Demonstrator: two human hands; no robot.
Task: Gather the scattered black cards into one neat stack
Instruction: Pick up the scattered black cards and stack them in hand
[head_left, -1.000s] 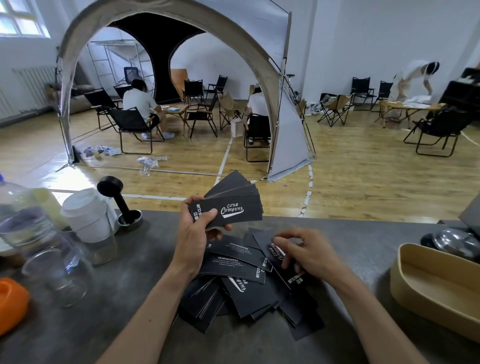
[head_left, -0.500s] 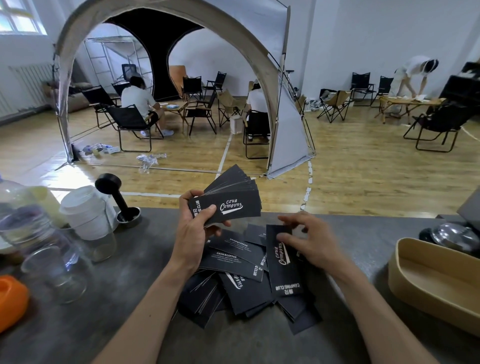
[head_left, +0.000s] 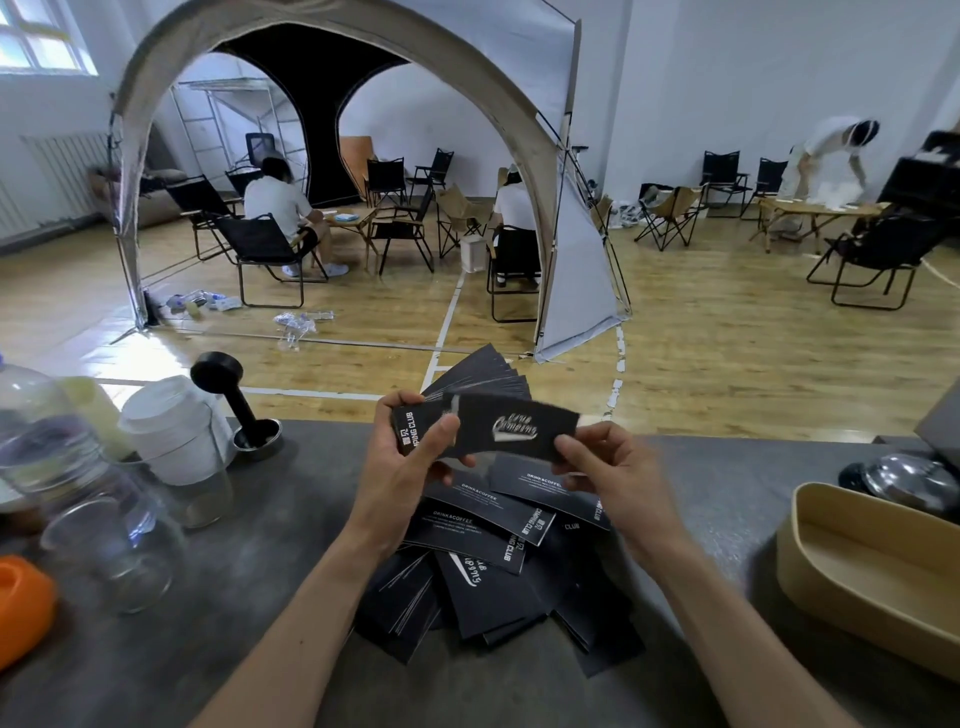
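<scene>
Our left hand (head_left: 410, 467) clamps the fanned stack (head_left: 483, 379), right hand (head_left: 602, 467) pinches a card (head_left: 514, 426) onto it; loose fan may slip.

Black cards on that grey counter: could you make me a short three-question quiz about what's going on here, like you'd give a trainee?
1. True or false: the left hand holds a fanned bunch of cards.
2. Which hand brings a single card up to that bunch? A) left B) right C) neither
3. Fill in: the rest of the cards lie in a loose ____ on the counter.

Key:
1. True.
2. B: the right hand pinches the card's right end between its fingers.
3. pile, still scattered and overlapping, so the task is unfinished.
</scene>
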